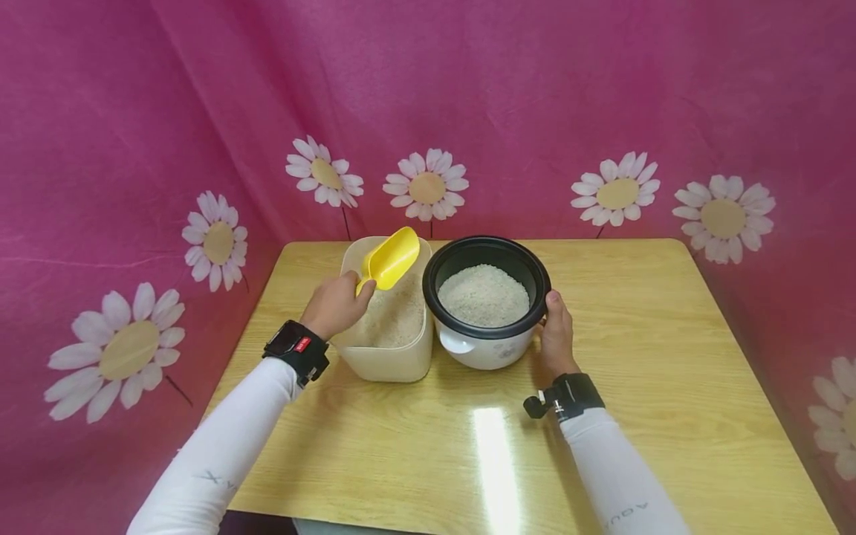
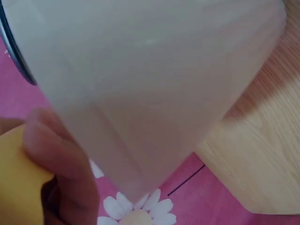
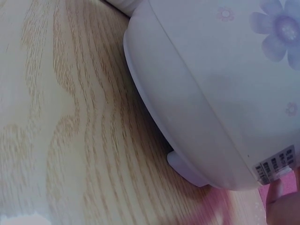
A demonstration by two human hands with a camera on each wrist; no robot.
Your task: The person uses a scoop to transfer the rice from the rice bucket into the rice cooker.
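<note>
On a wooden table (image 1: 669, 416), the right hand (image 1: 558, 336) grips the right side of a rice cooker (image 1: 488, 353); over a cream bin (image 1: 384, 365) at left, the left hand (image 1: 336, 306) is clamped on 1 yellow scoop (image 1: 394, 260) before a far daisy-print curtain (image 1: 515, 89).

A yellow scoop (image 1: 393, 260) is up over a cream tub (image 1: 391, 365) with rice (image 1: 394, 319) in it, pointing between 1 and 2 o'clock. Just beside the tub, at 3 o'clock, a black-rimmed white cooker (image 1: 483, 352) stands upright, holding more rice (image 1: 484, 297).
</note>
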